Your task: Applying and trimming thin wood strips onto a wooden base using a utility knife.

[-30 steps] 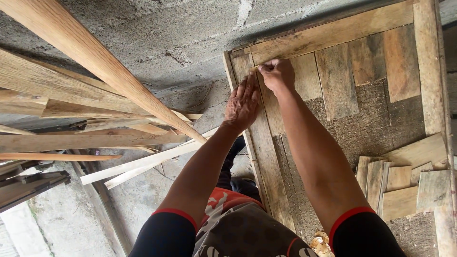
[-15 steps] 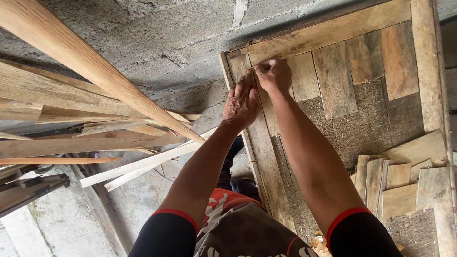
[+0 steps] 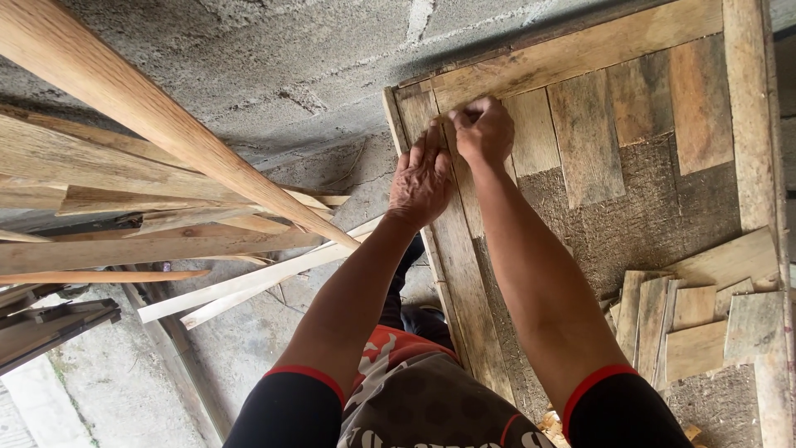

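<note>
A large wooden frame panel (image 3: 750,124) stands in front of me, partly filled with short weathered boards over a rough brown backing. My left hand (image 3: 420,178) lies flat on a narrow board (image 3: 464,274) beside the panel's left rail. My right hand (image 3: 485,133) is closed near the panel's upper left corner, pinching something small that I cannot make out against the wood.
A pile of short loose boards (image 3: 696,319) lies on the panel's lower right. Long timber planks (image 3: 157,141) lean across the left, against a grey block wall (image 3: 274,58). Thin pale slats (image 3: 249,286) cross the concrete floor below them.
Both hands have stayed near the panel's upper left corner, shifting only slightly. The view has drifted a little.
</note>
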